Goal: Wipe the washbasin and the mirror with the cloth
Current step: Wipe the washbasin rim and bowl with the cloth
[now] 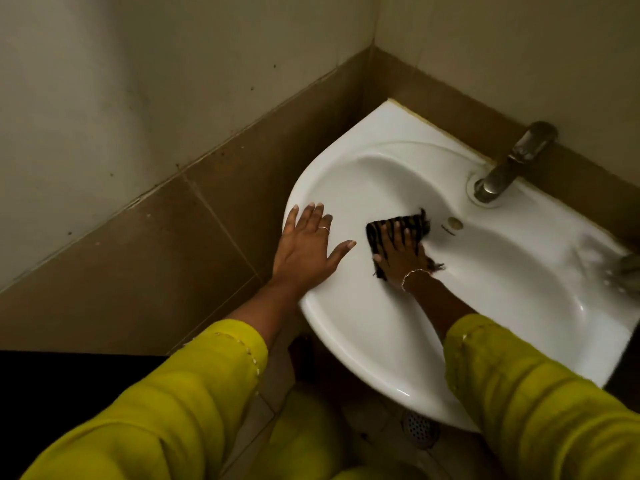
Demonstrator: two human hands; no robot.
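A white washbasin (381,348) is fixed in a tiled corner. Inside its bowl lies a dark striped cloth (417,223), flat against the far-left slope. My right hand (401,251) presses on the cloth with straight, spread fingers. My left hand (308,247) rests flat on the basin's left rim, fingers spread and holding nothing. A metal tap (509,164) stands on the back ledge, and the overflow hole (454,222) lies just right of the cloth. No mirror is in view.
Brown wall tiles (194,237) meet pale wall above, close behind and left of the basin. A round floor drain (420,427) shows under the basin's front edge. A blurred greenish object (627,268) sits on the basin's right ledge.
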